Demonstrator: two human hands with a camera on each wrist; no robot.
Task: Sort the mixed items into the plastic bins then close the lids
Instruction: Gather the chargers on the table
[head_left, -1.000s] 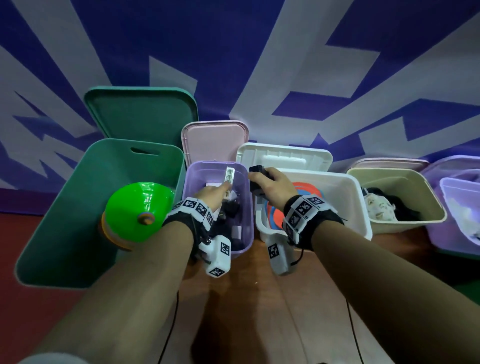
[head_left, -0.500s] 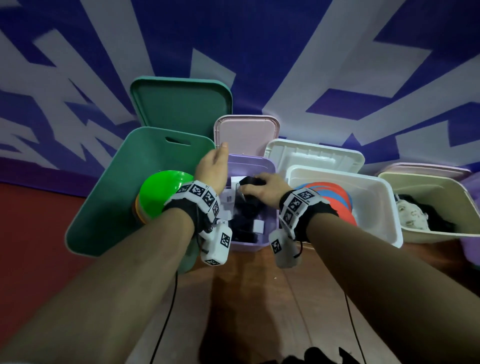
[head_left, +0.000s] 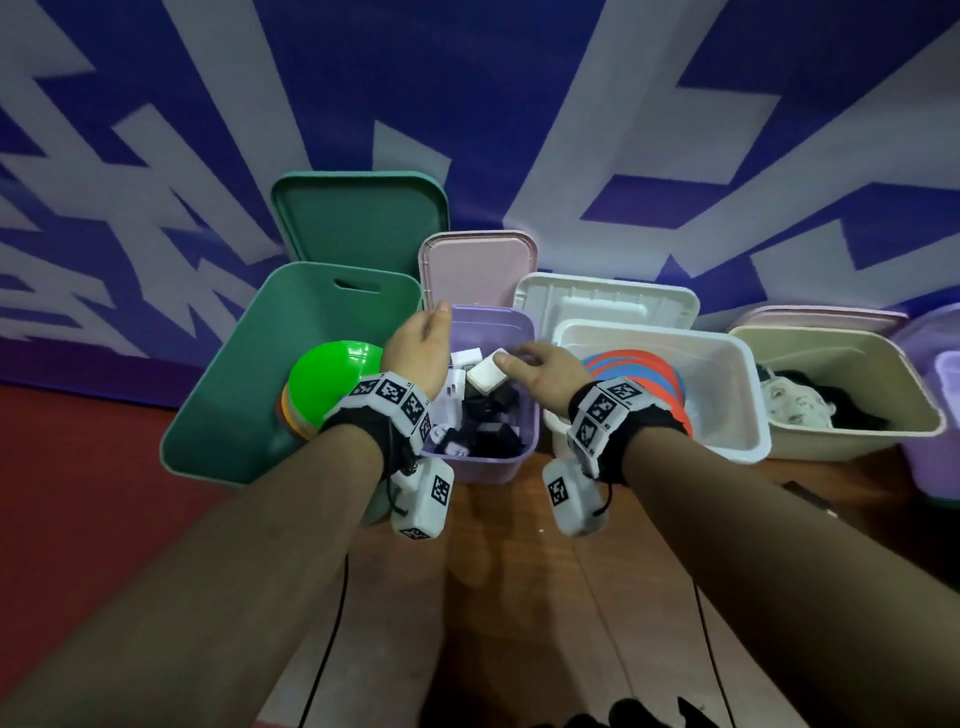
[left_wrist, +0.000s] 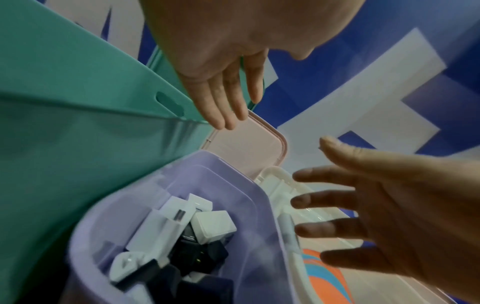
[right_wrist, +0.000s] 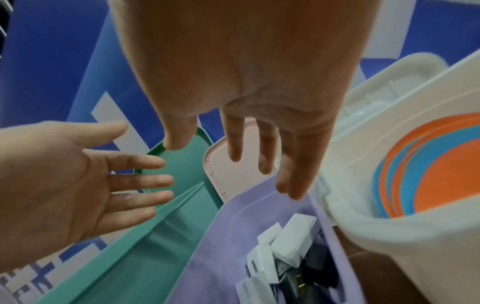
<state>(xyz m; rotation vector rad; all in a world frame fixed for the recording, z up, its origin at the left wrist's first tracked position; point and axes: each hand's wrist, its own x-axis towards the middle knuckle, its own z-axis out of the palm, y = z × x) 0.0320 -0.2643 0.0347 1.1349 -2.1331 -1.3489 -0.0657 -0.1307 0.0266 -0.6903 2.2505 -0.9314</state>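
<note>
Since half a second earlier, when the right hand (head_left: 545, 371) held a black item over the purple bin (head_left: 511, 457), both hands had emptied; left hand (head_left: 418, 348) and right hand hovered apart, fingers straight, above the chargers (head_left: 485, 382) inside. Sorting here looked done, so the pink lid (head_left: 478, 267), propped at the bin's 12 o'clock, likely came next. No readable writing; only square coded markers on the wristbands (head_left: 395, 397).

Far-right purple bin (head_left: 935, 415) cut off by edge.
</note>
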